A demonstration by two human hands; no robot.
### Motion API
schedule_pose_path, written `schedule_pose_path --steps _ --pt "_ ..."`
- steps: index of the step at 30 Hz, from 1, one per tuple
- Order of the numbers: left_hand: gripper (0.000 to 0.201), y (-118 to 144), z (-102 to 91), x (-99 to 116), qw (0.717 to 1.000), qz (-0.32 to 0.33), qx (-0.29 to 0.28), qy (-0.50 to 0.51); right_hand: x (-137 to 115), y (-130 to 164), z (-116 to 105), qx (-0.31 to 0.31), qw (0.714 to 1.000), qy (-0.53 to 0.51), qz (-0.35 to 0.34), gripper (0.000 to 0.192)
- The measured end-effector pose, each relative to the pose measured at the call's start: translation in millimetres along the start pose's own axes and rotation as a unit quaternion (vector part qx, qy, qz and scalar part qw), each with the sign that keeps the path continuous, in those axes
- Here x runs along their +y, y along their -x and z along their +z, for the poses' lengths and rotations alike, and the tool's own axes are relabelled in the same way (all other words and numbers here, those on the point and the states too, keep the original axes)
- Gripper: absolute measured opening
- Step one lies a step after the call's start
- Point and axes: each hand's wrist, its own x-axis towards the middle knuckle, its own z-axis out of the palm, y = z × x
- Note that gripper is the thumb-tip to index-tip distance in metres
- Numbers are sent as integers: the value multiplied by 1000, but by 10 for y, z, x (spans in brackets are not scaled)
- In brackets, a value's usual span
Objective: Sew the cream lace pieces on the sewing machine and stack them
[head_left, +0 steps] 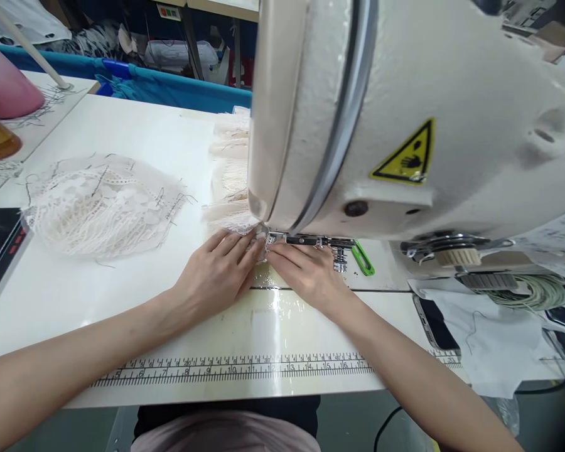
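A strip of cream lace fabric (230,179) lies gathered along the left side of the white sewing machine (306,113). Its near end reaches the presser foot (275,237), where the machine head hides part of it. My left hand (215,269) is closed on this end, fingers together on top and the thumb mostly hidden. On the other side of the foot, my right hand (308,270) has its fingers pressed together at the lace edge, the fingertips partly covered by metal parts. A loose pile of similar lace (106,204), with dark thread ends, rests farther left.
A printed ruler (235,370) runs along the table's front edge. A green clip-like tool (362,258) lies behind my right hand. To the right are a phone (435,321), white cloth (487,342) and coiled cord (532,292). A dark panel (0,251) sits left; a pink cone (9,81) stands behind.
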Motion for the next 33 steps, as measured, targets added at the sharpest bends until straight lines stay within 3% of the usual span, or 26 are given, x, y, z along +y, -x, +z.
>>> schedule_pose_path --steps 10,21,33 --pt "30 -11 -19 -23 998 35 39 21 20 -15 8 16 1000 -22 16 18" --pt "30 -11 -49 3 999 45 30 0 52 65 33 11 998 -52 38 20" --pt "32 -24 -41 25 999 31 21 -13 108 -6 27 -8 982 -161 100 18"
